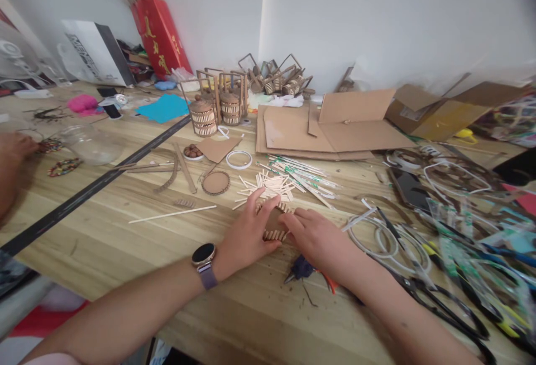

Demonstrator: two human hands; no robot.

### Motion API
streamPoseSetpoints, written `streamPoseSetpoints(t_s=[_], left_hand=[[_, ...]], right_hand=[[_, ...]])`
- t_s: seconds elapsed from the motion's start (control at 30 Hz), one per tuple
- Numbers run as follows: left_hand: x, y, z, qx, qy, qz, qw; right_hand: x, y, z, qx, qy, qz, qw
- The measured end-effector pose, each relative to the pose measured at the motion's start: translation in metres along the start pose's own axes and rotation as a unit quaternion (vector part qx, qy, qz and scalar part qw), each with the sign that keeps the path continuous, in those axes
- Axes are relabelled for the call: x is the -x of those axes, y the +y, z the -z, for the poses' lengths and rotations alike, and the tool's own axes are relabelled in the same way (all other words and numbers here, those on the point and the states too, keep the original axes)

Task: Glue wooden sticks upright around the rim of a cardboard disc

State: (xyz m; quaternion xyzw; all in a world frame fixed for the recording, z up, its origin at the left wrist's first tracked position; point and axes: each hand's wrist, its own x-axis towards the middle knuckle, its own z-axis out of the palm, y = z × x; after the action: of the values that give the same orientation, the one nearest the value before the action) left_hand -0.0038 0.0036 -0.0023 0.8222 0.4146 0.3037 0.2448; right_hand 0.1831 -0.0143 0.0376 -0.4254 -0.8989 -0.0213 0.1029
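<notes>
"One small basket [273, 221]: where is it?"

"Low over the table [238, 320], between the person's left hand [245, 234] and right hand [312, 236], on the near side of a loose pile of sticks [268, 183]. It has a round brown base, with short sticks set around the edge."

"And the fingers?"

"The left ones are spread and grasping the basket, thumb on its near side, the others reaching to its far side. The right ones are bent in against its right side; that spot is soft and half covered, so I can't tell whether they pinch anything."

"What else is close?"

"A glue gun [304, 268] just below the right hand, nozzle to the left. A rimmed disc [215, 182] left of the pile, with a white ring [239, 159] beyond it. Wrapped sticks [307, 179] lie right beside the pile."

"Further off?"

"Lidded baskets [203, 116] with tall handles, next to flat cardboard [295, 125]. At the far left, a co-worker's hand [17, 150] near beaded loops [64, 167]."
</notes>
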Motion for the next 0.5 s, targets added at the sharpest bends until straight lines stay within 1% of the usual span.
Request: streamPoseSetpoints(t_s=[0.1, 0.3, 0.5], left_hand=[[0.0002, -0.0013, -0.0003, 0.003, 0.0, -0.003, 1.0], [0.0007, -0.0046, -0.0016, 0.001, -0.002, -0.012, 1.0], [-0.0001, -0.006, -0.0023, 0.007, 0.001, -0.023, 1.0]], right_hand=[[-0.0007, 0.0004, -0.0008, -0.001, 0.02, 0.018, 1.0], [-0.0013, -0.0005, 0.0024, 0.018, 0.02, 0.073, 0.997], [-0.0019, 0.0008, 0.0016, 0.033, 0.039, 0.094, 0.994]])
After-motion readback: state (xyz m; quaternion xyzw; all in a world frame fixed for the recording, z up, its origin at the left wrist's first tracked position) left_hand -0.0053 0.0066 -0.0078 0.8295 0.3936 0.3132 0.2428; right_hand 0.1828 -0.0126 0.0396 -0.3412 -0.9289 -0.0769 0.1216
